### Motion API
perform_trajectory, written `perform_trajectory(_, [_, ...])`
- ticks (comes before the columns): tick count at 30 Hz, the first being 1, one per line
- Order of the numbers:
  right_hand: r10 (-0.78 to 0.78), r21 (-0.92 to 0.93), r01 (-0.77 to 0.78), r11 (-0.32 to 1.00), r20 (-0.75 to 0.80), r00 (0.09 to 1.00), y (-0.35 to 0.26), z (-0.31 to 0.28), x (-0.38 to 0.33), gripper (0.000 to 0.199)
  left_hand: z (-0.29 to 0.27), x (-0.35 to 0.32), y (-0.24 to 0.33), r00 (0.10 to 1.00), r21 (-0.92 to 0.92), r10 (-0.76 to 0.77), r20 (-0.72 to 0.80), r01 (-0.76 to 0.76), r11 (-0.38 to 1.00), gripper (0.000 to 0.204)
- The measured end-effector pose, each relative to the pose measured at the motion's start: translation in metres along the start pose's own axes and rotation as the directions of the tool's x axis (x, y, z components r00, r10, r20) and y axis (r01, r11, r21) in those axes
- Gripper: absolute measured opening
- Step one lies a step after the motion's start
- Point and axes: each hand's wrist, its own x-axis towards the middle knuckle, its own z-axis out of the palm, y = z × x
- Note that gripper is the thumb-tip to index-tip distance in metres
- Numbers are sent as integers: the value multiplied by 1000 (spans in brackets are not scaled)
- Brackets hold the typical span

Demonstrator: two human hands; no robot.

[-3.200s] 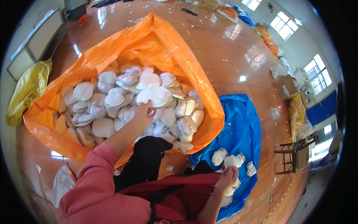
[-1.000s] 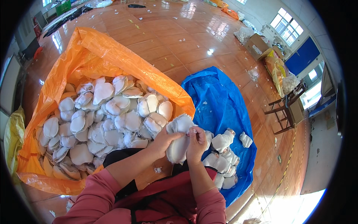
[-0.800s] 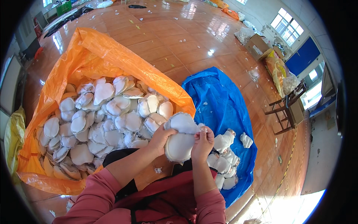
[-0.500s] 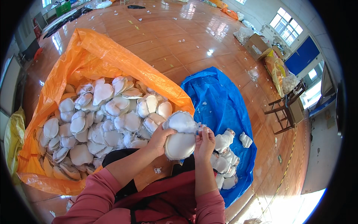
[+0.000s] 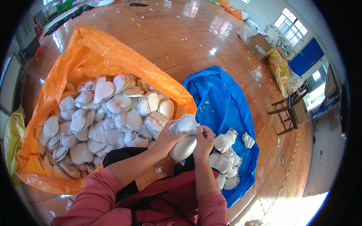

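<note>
Above my lap I hold a white padded piece (image 5: 184, 148) with two rounded lobes and fuzzy, frayed edges. My left hand (image 5: 167, 140) grips it from the left side, the thumb lying across its middle. At the upper right edge, the fingers of my right hand (image 5: 204, 141) are pinched together on its frayed rim. To the left, an orange woven sack (image 5: 128, 54) with its mouth spread wide holds a heap of similar white padded pieces (image 5: 122, 103). On the right, white rolled bundles (image 5: 225, 158) lie on a blue woven sack (image 5: 222, 98).
A brown wooden chair (image 5: 286, 110) stands to the right. Cardboard boxes (image 5: 259, 46) and stuffed bags (image 5: 279, 71) line the right wall. Yellow sacking (image 5: 15, 137) lies at the left edge. White scraps are scattered over the shiny brown tiled floor (image 5: 166, 45).
The padded piece has tilted and bent between my hands, its upper lobe folding. My left hand has shifted slightly right and up, its thumb further over the piece. The right hand still pinches the edge.
</note>
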Motion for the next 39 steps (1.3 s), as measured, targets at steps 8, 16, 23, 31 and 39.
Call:
perform_trajectory(8, [-230, -528, 236, 816, 77, 970, 5, -1, -3, 11, -7, -2, -9, 995, 268, 100, -14, -93, 959, 52])
perform_trajectory(16, [-15, -518, 197, 832, 334, 942, -5, 4, -14, 25, -13, -1, -1, 978, 297, 207, -11, -195, 935, 50])
perform_trajectory(23, [510, -558, -168, 813, 543, 667, -35, -14, -7, 13, -12, -15, 25, 964, 800, 211, 160, -252, 545, 54])
perform_trajectory(31, [198, -580, 104, 808, 434, 879, -14, -10, -17, 16, -12, 2, 8, 996, 455, 71, -51, -40, 890, 57])
perform_trajectory(39, [147, -171, -128, 977, 105, 984, -18, -6, -9, 22, -7, 6, 6, 984, 5, -140, -115, 141, 990, 51])
